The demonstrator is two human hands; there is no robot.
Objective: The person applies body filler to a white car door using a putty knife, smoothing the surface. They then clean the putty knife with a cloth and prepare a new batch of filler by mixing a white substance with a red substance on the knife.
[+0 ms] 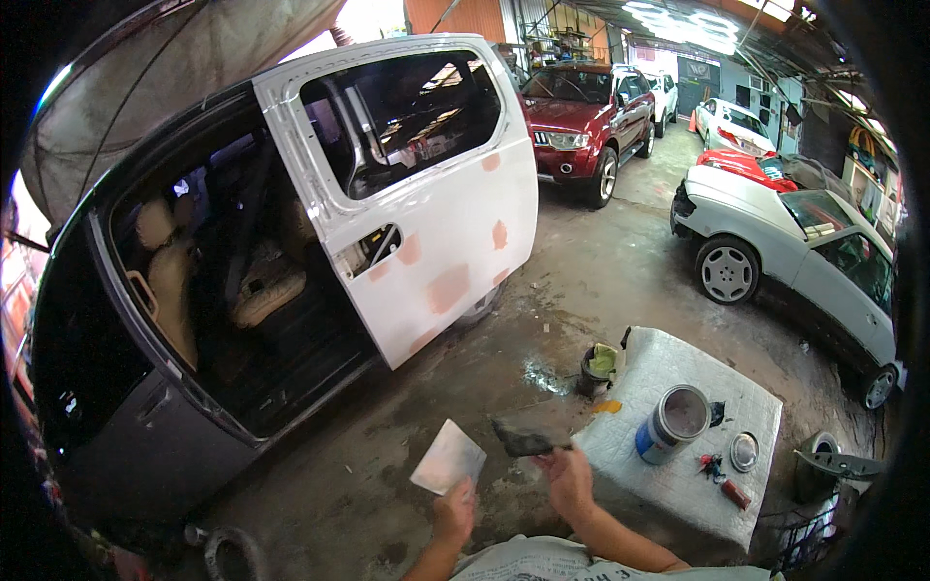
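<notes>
My left hand (452, 513) grips a pale square plate (448, 453) with a faint pinkish smear. My right hand (567, 479) holds a dark flat spreader (523, 438) just right of the plate. Beside my right hand is a table with a silvery padded cover (620, 465). On it stand a large open can (659, 436) with a blue band, a round metal lid (744, 452), small red and black items (714, 467) and a red tube (735, 496). A smaller container (600, 370) with green material stands at the table's far corner.
A van with its white sliding door (436, 232) open and patched pink stands ahead-left. A red SUV (572, 126) is parked behind it. A light grey car (804, 271) is at the right. A bucket (821, 470) stands beside the table. A hose-like ring (232, 562) lies lower left.
</notes>
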